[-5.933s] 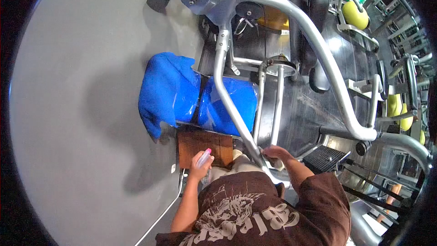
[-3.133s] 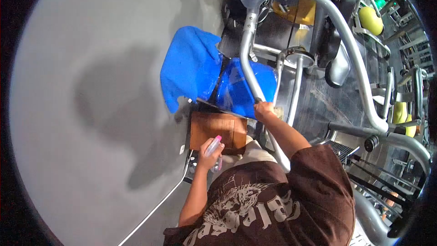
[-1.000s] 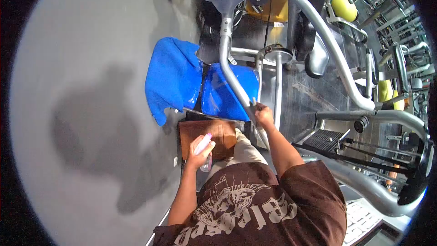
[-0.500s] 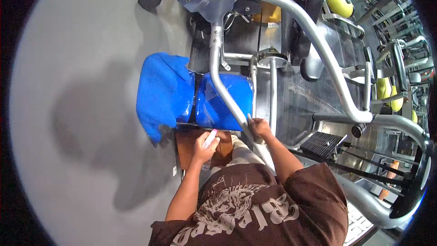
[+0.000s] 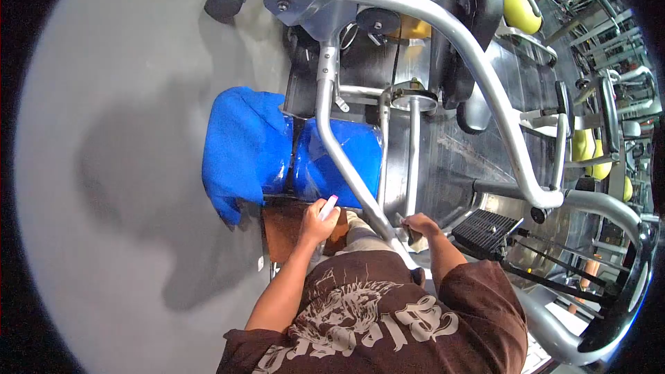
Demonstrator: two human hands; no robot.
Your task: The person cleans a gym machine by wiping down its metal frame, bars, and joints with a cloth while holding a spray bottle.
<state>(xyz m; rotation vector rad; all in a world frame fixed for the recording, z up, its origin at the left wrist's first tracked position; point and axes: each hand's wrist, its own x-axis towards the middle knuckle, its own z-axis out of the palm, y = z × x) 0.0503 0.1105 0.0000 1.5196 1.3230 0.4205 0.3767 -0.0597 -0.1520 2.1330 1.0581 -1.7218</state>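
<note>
My left hand (image 5: 320,223) is closed around a spray bottle (image 5: 328,206) with a white head and a pink tip, its clear body partly hidden below my fingers. It is just in front of a shiny blue pad (image 5: 339,159). To the left, a blue towel (image 5: 239,145) lies draped over a second blue pad (image 5: 278,156). My right hand (image 5: 421,225) is closed beside the slanted silver bar (image 5: 367,201), right of it. A small greyish edge shows at its fingers; what it holds is unclear.
A curved silver frame tube (image 5: 478,55) arches over the machine. Right of my hand is a black ribbed footplate (image 5: 487,227). Yellow balls (image 5: 521,14) and more gym machines stand at the far right. Grey floor (image 5: 125,131) spreads to the left, and a brown panel (image 5: 282,232) sits below the pads.
My right hand has moved off the slanted bar, down and to the right. My left hand, with the spray bottle, has shifted slightly right. The view has tilted a little.
</note>
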